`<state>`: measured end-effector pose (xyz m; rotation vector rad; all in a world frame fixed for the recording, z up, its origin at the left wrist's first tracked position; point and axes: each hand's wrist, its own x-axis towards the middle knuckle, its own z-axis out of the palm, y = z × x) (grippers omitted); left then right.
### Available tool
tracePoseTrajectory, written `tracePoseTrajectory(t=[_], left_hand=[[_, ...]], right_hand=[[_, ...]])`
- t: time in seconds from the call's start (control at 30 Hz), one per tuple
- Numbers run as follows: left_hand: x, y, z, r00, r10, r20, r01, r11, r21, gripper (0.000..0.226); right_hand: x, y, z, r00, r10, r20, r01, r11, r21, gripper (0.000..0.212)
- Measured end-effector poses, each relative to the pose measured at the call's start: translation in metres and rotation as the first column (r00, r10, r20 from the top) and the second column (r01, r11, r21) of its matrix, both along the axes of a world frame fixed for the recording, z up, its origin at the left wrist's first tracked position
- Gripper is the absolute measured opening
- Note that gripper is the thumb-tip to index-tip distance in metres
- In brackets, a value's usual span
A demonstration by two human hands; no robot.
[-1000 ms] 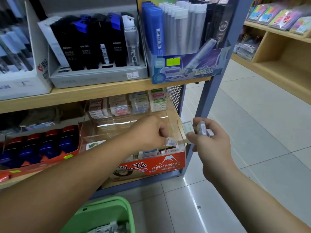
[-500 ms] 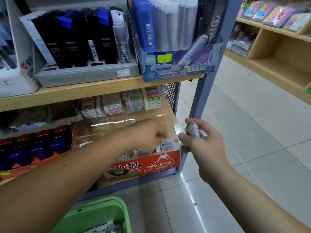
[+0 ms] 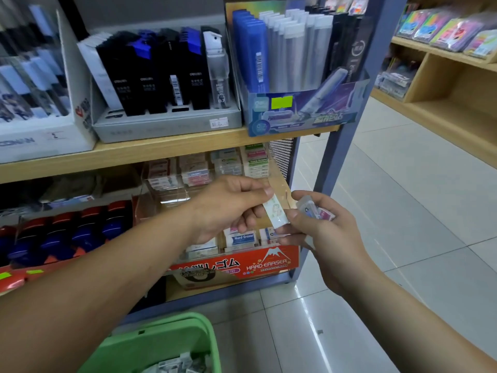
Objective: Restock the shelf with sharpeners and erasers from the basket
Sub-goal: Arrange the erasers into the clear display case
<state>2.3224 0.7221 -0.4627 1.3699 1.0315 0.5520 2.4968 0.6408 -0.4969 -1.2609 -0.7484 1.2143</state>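
Your left grip (image 3: pixel 228 208) pinches one small eraser (image 3: pixel 275 215) by its top end. Your right grip (image 3: pixel 325 232) is curled round a few more little packs (image 3: pixel 313 210), and its thumb touches the eraser's low end. The eraser hangs between both, just in front of the wooden shelf (image 3: pixel 161 152), above the red cardboard box (image 3: pixel 269 262) of hard erasers. I think you should let the right thumb go first, then lay the eraser flat in a row. It is a thin block in shiny, slippery wrap, so pinch firmly. The green plastic basket (image 3: pixel 161 337) sits below you.
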Motion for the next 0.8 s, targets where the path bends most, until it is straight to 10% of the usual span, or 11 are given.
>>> tracePoseTrajectory(t=[0.43,0.63,0.8], left_hand=[[-0.062,-0.002,0.009,0.989,0.114,-0.089,-0.117,0.993,-0.023,0.035],[-0.093,-0.005,-0.001,0.892,0.008,-0.453,0.103,0.970,0.221,0.053],[-0.109,-0.009,-0.012,0.735,-0.017,-0.678,0.261,0.930,0.259,0.025]], right_hand=[[-0.026,0.002,0.006,0.981,0.126,0.146,-0.121,0.992,-0.044,0.037],[-0.042,0.006,0.011,0.962,0.274,-0.006,-0.273,0.958,-0.092,0.040],[-0.056,0.012,0.011,0.923,0.335,-0.189,-0.362,0.923,-0.132,0.030]])
